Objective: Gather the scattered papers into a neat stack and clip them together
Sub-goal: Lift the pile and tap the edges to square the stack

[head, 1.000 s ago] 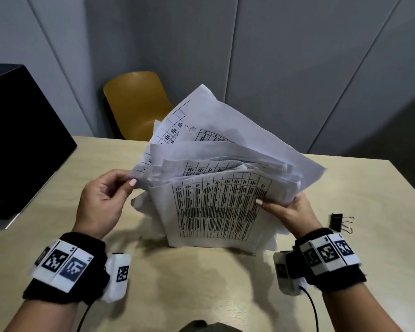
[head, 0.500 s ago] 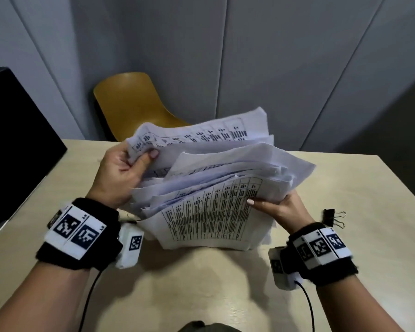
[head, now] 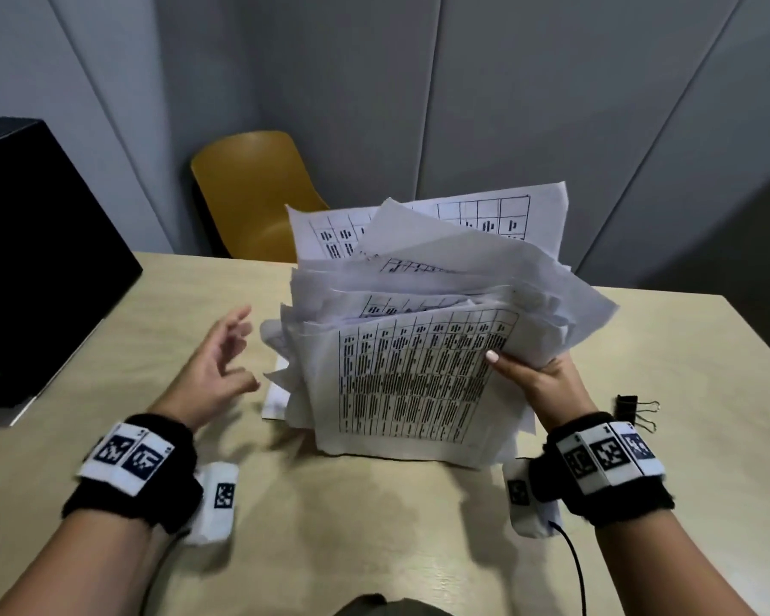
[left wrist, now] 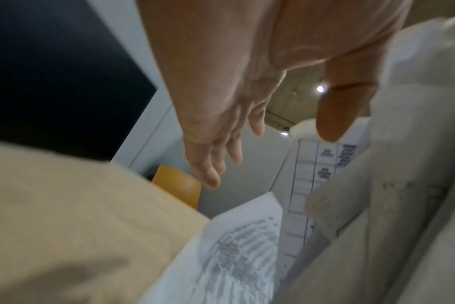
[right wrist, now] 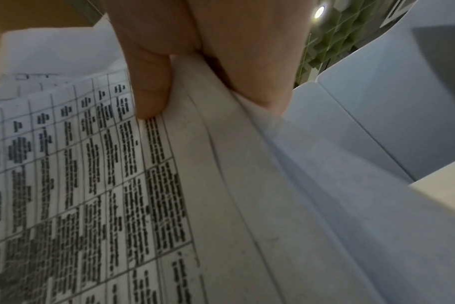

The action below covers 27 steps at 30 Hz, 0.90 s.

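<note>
A loose bundle of printed papers [head: 414, 375] stands on its lower edge on the tan table [head: 374, 526], sheets fanned and uneven at the top. My right hand [head: 530, 375] grips the bundle's right edge, thumb on the front sheet; in the right wrist view the right hand [right wrist: 195, 78] pinches the papers [right wrist: 221, 185]. My left hand [head: 223, 362] hovers to the left of the bundle with fingers spread, holding nothing; the left wrist view shows the left hand [left wrist: 260, 133] open beside the papers [left wrist: 351, 205]. A black binder clip [head: 632, 409] lies on the table right of my right wrist.
A black box [head: 41, 269] sits at the table's left edge. An ochre chair [head: 254, 193] stands behind the table against grey wall panels. One sheet [head: 276, 400] lies flat under the bundle's left side.
My left hand has let go of the papers' left edge and moved down and away, fingers spread. The bundle now stands more upright, held by my right hand alone.
</note>
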Each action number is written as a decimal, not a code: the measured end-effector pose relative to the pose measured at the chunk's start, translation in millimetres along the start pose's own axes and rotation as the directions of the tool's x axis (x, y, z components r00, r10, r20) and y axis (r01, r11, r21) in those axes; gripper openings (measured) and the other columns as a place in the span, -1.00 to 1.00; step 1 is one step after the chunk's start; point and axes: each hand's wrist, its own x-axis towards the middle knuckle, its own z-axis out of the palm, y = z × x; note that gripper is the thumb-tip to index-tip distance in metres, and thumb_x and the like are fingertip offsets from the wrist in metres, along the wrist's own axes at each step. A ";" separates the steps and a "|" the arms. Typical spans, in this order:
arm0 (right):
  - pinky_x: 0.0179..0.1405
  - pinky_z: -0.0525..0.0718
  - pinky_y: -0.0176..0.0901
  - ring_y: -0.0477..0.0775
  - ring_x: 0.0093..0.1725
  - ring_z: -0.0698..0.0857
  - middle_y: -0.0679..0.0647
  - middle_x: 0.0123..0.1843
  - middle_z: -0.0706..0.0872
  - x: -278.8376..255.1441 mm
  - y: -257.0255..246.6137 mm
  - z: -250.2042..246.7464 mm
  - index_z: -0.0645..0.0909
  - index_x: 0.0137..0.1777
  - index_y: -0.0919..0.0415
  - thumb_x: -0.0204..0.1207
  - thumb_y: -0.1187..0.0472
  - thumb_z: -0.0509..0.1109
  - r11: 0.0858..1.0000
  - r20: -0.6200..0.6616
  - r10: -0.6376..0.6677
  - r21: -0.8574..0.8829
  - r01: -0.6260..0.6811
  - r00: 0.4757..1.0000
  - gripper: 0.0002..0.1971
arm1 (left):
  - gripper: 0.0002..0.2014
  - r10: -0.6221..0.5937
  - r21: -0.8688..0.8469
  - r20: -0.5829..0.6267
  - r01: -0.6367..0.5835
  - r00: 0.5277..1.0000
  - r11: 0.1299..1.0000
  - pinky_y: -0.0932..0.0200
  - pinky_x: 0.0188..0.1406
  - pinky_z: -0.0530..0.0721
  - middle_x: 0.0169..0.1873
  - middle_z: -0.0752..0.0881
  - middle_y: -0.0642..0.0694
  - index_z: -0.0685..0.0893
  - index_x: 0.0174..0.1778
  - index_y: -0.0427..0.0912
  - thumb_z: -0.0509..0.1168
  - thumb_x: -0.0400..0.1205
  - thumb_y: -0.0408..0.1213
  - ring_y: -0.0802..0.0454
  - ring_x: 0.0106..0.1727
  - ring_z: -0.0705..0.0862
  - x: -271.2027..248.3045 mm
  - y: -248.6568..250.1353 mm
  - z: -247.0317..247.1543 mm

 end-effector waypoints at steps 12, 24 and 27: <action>-0.21 0.71 -0.38 -0.16 -0.17 0.79 -0.11 -0.23 0.85 -4.6 0.3 -17.0 0.66 -0.05 0.26 0.09 0.15 0.62 0.999 -0.072 -0.024 -0.025 0.022 0.997 -0.58 | -0.34 -0.378 0.522 -0.235 0.444 0.896 0.728 -0.08 0.30 0.52 0.33 0.56 -0.43 0.38 0.46 -0.30 0.41 0.45 -0.23 -0.36 0.34 0.54 39.8 -86.9 34.3; -0.27 0.70 -0.40 -0.18 -0.27 0.78 -0.09 -0.33 0.84 -5.0 -1.9 -24.4 0.78 -0.31 0.16 0.08 0.17 0.62 0.995 -0.160 0.020 -0.089 -0.034 0.987 -0.83 | -0.47 -0.485 0.532 -0.171 0.495 0.858 0.687 0.07 0.02 0.59 0.09 0.72 -0.26 0.55 0.19 -0.18 0.33 0.24 -0.29 -0.27 0.11 0.69 56.3 -97.0 54.1; -0.30 0.68 -0.44 -0.24 -0.32 0.76 -0.15 -0.39 0.82 -1.9 0.6 -26.9 0.69 -0.21 0.20 0.34 0.47 0.46 0.992 -0.167 0.030 -0.115 -0.049 0.986 -0.84 | -0.65 -0.484 0.346 0.004 0.453 0.875 0.822 -0.02 -0.06 0.69 -0.17 0.78 -0.20 0.68 -0.20 -0.23 0.35 0.08 -0.42 -0.16 -0.06 0.72 43.6 -94.1 47.5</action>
